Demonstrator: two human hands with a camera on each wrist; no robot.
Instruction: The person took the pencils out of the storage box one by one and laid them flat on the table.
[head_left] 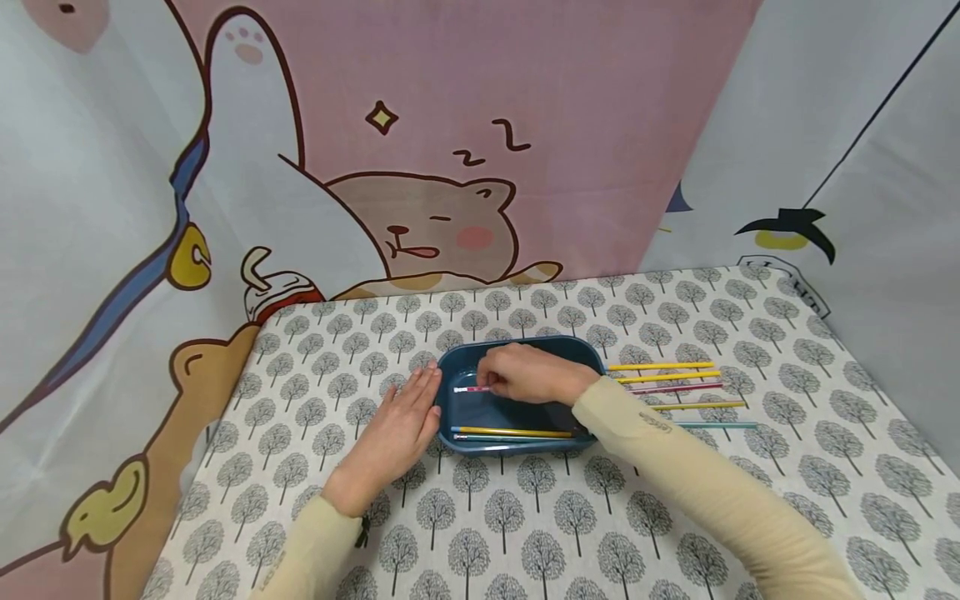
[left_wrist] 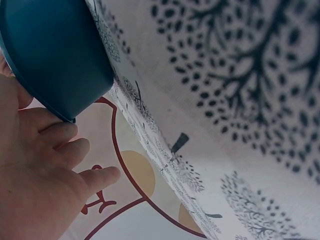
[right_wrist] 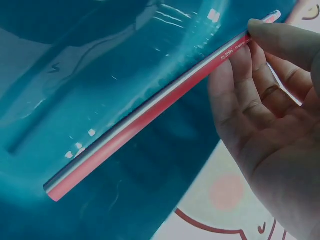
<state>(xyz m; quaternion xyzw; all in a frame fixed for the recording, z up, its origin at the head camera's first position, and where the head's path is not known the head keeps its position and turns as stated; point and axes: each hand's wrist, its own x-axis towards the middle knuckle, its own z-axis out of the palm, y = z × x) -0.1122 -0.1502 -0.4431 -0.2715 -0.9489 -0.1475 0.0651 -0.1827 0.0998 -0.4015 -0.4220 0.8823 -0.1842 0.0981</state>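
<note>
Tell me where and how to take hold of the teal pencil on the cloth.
Likely its exposed right part, pinched from above across the shaft: the teal pencil is slim and lies flat, and the right sleeve hides its left part.

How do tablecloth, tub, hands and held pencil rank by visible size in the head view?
1. Tablecloth
2. Tub
3. Left hand, right hand: too alike to rank
4. Held pencil, visible part

Our head view faces forward and down from the near side over the surface (head_left: 480,521); our close-set wrist views share the blue tub (head_left: 498,412).
</note>
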